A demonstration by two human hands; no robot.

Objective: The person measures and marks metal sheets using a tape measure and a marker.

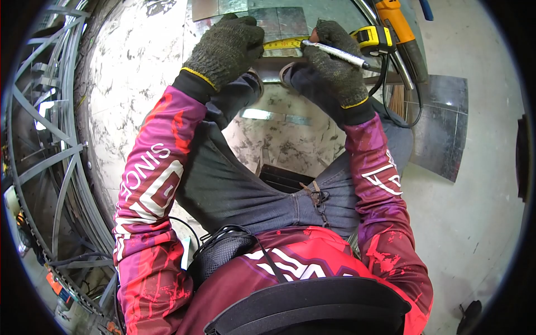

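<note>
Both my hands wear dark knitted work gloves with yellow cuff edges. My left hand (228,51) is closed on the left end of a yellow tape measure blade (283,43), its fingertips partly hidden. The blade runs across between my hands, along the near edge of grey metal sheet pieces (277,21). A white marker pen (339,54) is pinched in my right hand (339,64), its tip by the blade. Just right of that hand sits the yellow and black tape measure case (375,39).
An orange-bodied power tool (396,21) with a black cord lies at the upper right beside metal bars. Dark metal sheets (440,125) rest on the floor at right. Long metal strips and curved frames (66,139) crowd the left side. Marble-patterned tiles (134,61) lie beneath the work.
</note>
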